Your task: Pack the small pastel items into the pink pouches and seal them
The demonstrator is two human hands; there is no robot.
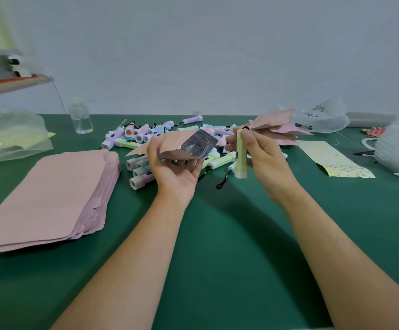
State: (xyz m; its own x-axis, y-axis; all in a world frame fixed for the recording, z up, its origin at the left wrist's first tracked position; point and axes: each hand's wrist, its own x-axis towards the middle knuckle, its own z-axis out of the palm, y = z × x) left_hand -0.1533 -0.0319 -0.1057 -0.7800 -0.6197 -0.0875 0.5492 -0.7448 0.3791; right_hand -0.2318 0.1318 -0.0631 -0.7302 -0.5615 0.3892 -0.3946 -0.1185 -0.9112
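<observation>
Pink pouch [184,145] mouth open, silver lining showing; green item [240,153] upright beside.

One open pink pouch [177,146] and one green pastel item [241,148] are held up at the centre. At twelve o'clock a heap of pastel items [146,136] is seen, well over a dozen, too tangled for an exact count. One stack of flat pink pouches [50,194] is laid at nine o'clock, its number untellable. Roughly five fanned pouches [279,129] are counted at one o'clock, one clear bottle [80,120] at eleven, and one yellow patterned pouch [332,158] at three.
</observation>
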